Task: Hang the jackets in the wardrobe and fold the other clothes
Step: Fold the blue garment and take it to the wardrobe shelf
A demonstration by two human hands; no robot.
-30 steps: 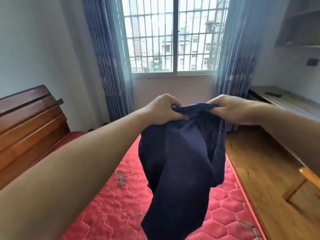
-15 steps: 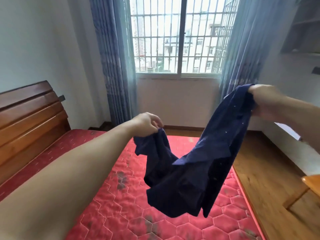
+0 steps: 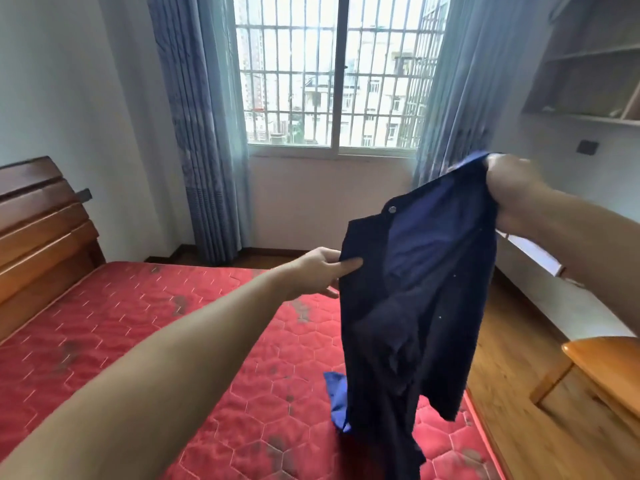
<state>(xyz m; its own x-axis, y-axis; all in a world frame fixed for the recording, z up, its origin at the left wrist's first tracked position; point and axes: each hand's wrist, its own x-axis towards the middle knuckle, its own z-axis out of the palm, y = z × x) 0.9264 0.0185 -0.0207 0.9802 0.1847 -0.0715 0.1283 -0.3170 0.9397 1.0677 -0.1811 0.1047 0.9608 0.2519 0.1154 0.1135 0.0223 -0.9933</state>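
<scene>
Garment [image 3: 415, 306]: navy, snap-fronted, held in the air over the bed [image 3: 173, 341]. Right hand [image 3: 512, 192] grips its top edge; left hand [image 3: 322, 271] pinches the front edge, fingers [image 3: 349, 263] closed on cloth. Step: shaking out, identifying. Next: spread flat to fold, or hang if a jacket.

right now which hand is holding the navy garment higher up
The right hand grips the navy garment at its top corner, raised near the curtain; the left hand pinches the side edge lower down.
</scene>
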